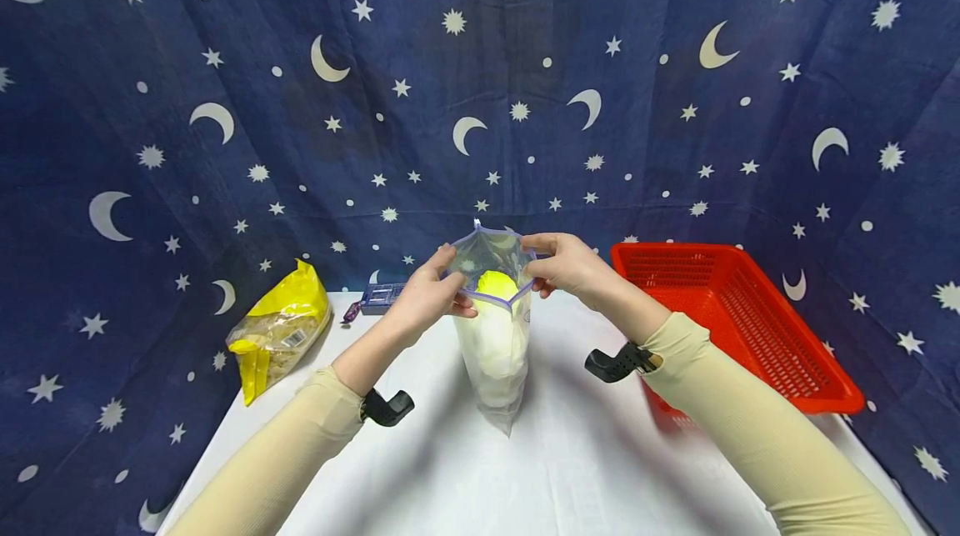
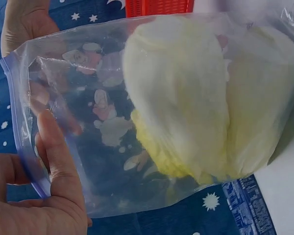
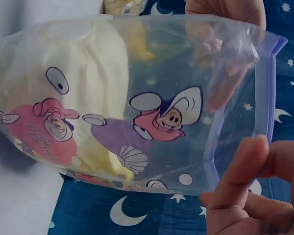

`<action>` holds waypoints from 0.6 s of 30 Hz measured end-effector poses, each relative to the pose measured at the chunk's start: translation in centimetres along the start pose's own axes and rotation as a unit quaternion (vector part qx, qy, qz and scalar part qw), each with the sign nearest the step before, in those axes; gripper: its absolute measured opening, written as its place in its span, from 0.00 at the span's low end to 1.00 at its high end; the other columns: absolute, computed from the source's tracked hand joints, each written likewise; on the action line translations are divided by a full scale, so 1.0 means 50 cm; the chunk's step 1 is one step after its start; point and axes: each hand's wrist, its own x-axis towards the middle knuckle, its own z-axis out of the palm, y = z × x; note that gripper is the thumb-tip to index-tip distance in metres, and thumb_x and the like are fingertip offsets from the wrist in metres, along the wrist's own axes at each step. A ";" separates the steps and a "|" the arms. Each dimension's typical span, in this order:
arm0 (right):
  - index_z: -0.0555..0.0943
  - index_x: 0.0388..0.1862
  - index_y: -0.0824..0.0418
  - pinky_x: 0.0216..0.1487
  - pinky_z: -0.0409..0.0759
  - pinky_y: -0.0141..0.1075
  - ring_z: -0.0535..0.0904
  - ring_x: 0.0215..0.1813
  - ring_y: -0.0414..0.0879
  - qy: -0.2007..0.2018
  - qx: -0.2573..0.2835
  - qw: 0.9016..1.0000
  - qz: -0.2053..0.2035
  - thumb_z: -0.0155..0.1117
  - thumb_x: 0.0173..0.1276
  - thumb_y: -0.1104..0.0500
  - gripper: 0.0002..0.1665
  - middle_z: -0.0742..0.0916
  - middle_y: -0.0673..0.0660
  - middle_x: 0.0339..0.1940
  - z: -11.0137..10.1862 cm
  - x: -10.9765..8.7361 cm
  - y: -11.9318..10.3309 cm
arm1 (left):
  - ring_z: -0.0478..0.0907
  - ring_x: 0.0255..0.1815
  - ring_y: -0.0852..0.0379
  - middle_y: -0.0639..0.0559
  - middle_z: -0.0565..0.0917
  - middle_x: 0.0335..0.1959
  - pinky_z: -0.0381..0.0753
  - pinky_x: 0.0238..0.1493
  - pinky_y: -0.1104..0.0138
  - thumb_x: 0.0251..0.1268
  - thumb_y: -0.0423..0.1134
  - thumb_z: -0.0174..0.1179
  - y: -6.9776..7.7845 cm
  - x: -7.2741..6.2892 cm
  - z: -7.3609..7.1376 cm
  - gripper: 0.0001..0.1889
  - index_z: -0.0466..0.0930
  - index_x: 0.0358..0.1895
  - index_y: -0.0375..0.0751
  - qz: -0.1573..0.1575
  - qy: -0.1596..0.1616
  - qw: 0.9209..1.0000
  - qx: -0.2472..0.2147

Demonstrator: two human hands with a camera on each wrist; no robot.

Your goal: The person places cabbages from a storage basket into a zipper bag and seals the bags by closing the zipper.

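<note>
While the clear bag (image 1: 491, 336) is spread wide over the table (image 1: 570, 453), its rim is pinched on opposite sides between thumb and fingers of the left hand (image 1: 423, 300) and the right hand (image 1: 572, 265); cabbage (image 2: 176, 93) is enclosed inside.

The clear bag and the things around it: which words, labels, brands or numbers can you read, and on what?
No text reads clearly.
Clear bag: pale script on its pink patch, too blurred to read.
Yellow package: pale label, its print too small to read.
Blue box: pale markings, too small to tell whether they are words.
Small purple item: any print too small to read.
</note>
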 end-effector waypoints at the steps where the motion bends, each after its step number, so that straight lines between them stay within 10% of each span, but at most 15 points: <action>1: 0.64 0.79 0.66 0.32 0.85 0.34 0.79 0.26 0.47 -0.004 0.001 1.000 -0.004 0.61 0.68 0.69 0.40 0.74 0.66 0.73 0.000 0.000 0.003 | 0.78 0.28 0.57 0.48 0.45 0.84 0.88 0.38 0.63 0.71 0.29 0.47 -0.003 0.001 0.002 0.39 0.44 0.83 0.36 -0.001 -0.001 1.000 0.002; 18: 0.61 0.82 0.57 0.34 0.87 0.37 0.82 0.28 0.48 0.009 0.039 0.999 -0.028 0.62 0.67 0.71 0.45 0.72 0.65 0.74 -0.003 -0.008 0.014 | 0.78 0.27 0.58 0.44 0.51 0.83 0.88 0.37 0.65 0.71 0.28 0.48 -0.004 0.002 0.007 0.39 0.44 0.83 0.37 0.014 0.015 0.999 -0.028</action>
